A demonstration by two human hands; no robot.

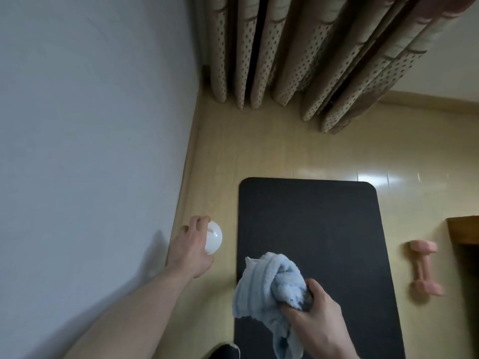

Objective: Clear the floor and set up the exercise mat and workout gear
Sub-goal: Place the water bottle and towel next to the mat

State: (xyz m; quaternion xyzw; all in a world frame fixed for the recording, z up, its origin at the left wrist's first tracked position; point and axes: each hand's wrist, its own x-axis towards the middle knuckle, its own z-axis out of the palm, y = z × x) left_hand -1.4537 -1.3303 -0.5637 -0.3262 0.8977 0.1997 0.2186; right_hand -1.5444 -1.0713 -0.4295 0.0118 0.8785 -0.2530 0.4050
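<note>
The exercise mat [311,229], dark and flat on the floor [272,151], serves as landmark: its long axis runs from the person toward the curtain [298,60], with its rounded far end pointing at the curtain folds and its near end running out of view at the bottom.

Over the near part of the mat, the right hand [315,314] has its grip clamped on a bunched light-blue towel [269,283]; fingers and thumb curl round the wad, and loose ends of the cloth hang toward the mat's left edge and downward.

Left of the mat, above the strip of floor between mat and wall [90,125], the left hand [191,247] grips a white rounded object [213,240], seemingly a bottle top or lid seen from above; what it is exactly cannot be told.

Right of the mat, apart from its edge, a pink dumbbell [425,268] lies on the floor, its long axis roughly parallel to the mat's. Farther right stands a corner of dark wooden furniture [464,231].
</note>
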